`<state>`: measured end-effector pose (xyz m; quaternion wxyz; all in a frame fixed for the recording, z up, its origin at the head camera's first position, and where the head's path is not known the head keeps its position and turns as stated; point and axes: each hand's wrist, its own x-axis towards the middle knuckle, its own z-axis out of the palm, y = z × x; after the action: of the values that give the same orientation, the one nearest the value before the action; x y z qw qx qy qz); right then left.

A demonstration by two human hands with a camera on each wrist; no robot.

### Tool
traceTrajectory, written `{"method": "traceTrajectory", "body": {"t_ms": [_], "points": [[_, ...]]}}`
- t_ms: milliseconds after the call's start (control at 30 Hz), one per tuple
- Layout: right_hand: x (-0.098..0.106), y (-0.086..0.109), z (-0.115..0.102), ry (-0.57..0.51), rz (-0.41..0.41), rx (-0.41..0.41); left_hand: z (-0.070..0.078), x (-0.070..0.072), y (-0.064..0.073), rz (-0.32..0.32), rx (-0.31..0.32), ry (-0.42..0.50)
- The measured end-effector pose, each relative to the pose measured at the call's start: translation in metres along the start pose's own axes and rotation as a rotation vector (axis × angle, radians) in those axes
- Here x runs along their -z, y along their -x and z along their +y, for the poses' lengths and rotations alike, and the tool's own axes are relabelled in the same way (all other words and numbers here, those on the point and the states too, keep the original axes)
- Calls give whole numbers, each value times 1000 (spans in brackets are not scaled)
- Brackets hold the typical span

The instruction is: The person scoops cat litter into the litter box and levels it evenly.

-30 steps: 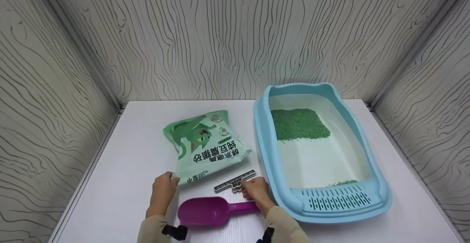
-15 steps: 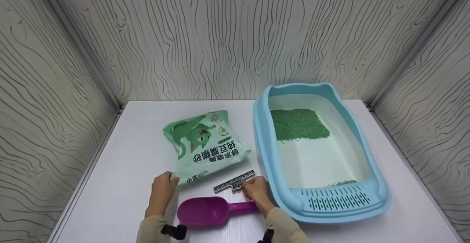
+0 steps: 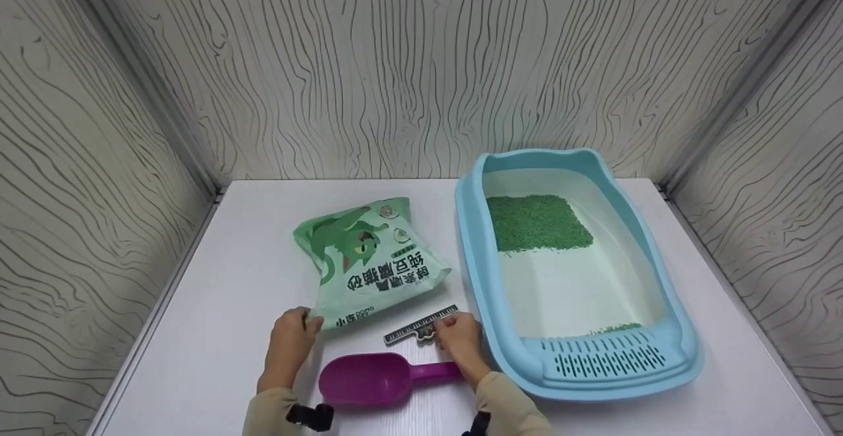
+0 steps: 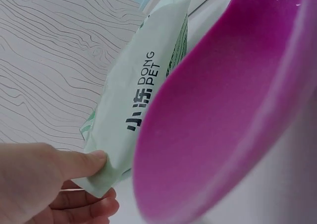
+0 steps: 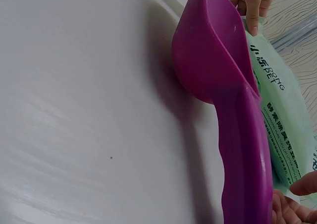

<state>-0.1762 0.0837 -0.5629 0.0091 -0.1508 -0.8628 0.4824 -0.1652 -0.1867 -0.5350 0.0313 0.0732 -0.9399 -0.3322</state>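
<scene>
In the head view, my left hand pinches the near corner of a green cat litter bag between thumb and fingers; the left wrist view shows this grip on the bag's edge. My right hand is beside a flat, ruler-patterned clip on the table, fingertips at its handle. In the right wrist view, the right thumb and fingers stand slightly apart with nothing visible between them. The clip is not visible there. A purple scoop lies between my forearms, its handle end partly hidden by my right wrist.
A blue litter box stands on the right, with green litter at its far end and a few grains near its slotted front. The white table is bounded by wood-patterned walls.
My right hand's fingers have loosened and shifted slightly up at the clip's handle. The left hand, bag, scoop and litter box stay in place.
</scene>
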Motion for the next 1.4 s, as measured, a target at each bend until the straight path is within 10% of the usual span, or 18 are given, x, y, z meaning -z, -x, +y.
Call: {"method": "traceTrajectory", "body": {"t_ms": [633,1400], "points": [[-5,0,-8,-134,-27,5,20,-1,-1,102,-91,-3],[-17,-10,-17,-353,-303,-38,52,-22,-16,98,-218,-86]]}}
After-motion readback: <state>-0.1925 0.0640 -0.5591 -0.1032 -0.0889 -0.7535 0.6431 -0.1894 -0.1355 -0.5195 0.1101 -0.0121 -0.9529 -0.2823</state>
